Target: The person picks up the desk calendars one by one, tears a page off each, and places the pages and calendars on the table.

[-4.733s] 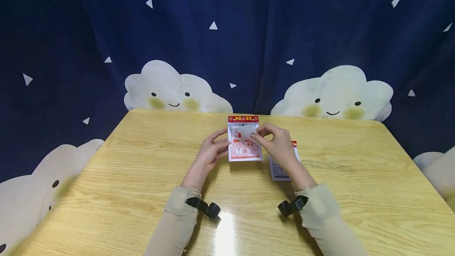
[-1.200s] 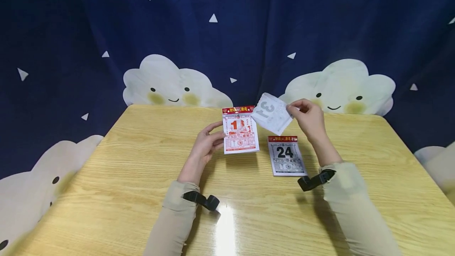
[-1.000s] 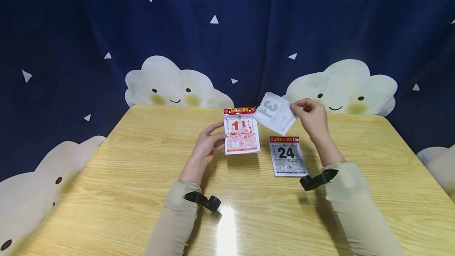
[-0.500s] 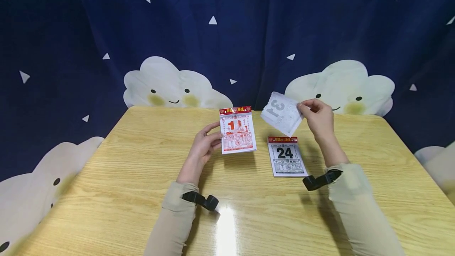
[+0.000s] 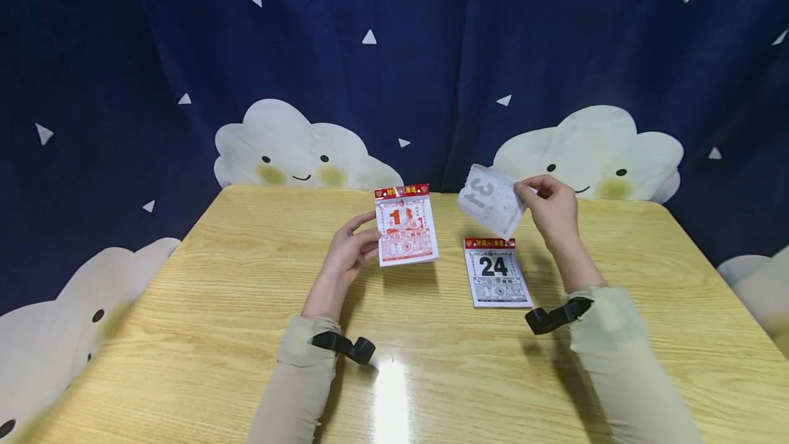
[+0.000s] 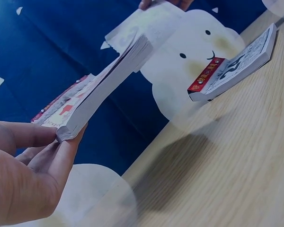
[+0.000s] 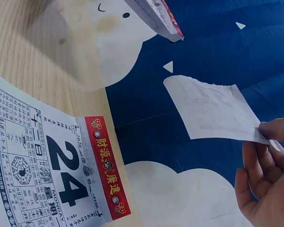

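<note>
Your right hand [image 5: 550, 210] pinches a thin, ragged-edged paper sheet [image 5: 488, 203] by its right edge; your left hand [image 5: 346, 252] grips a thick calendar block [image 5: 405, 230], raised, by its left edge. Nearer, right: second block [image 5: 496, 278], "24", flat on wood-grain counter [image 5: 216, 293].

The flat calendar [image 5: 498, 286] lies on the table [image 5: 216, 293], right of the held calendar [image 5: 407, 228].

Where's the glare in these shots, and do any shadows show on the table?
Head view: a white glare streak on the table at the bottom edge, between the sleeves; left wrist view: a broad, soft-edged shadow there; right wrist view: a soft shadow at upper left.
</note>
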